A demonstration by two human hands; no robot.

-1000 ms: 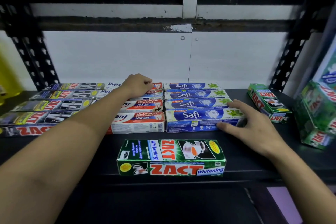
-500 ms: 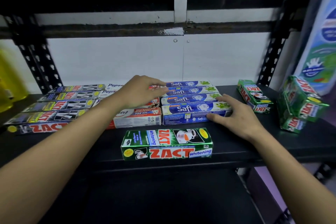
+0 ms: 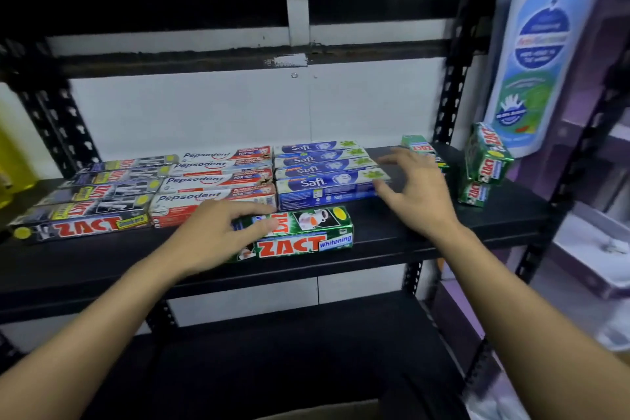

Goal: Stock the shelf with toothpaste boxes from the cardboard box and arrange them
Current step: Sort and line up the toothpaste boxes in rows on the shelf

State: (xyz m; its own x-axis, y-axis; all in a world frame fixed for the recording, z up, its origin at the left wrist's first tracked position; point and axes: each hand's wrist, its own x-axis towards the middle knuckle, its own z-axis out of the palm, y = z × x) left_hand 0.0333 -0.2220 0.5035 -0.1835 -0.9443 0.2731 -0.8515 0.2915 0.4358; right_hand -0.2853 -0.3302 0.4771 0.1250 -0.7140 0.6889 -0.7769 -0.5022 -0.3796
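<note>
My left hand (image 3: 218,235) grips the green box (image 3: 306,235) near the shelf (image 3: 504,215) edge; my right hand (image 3: 419,194), fingers spread and empty, could knock the blue boxes (image 3: 327,177) askew.

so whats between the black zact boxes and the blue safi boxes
The head view shows a column of red-and-white Pepsodent boxes filling that stretch, black Zact boxes to their left, Safi boxes to their right.
</note>
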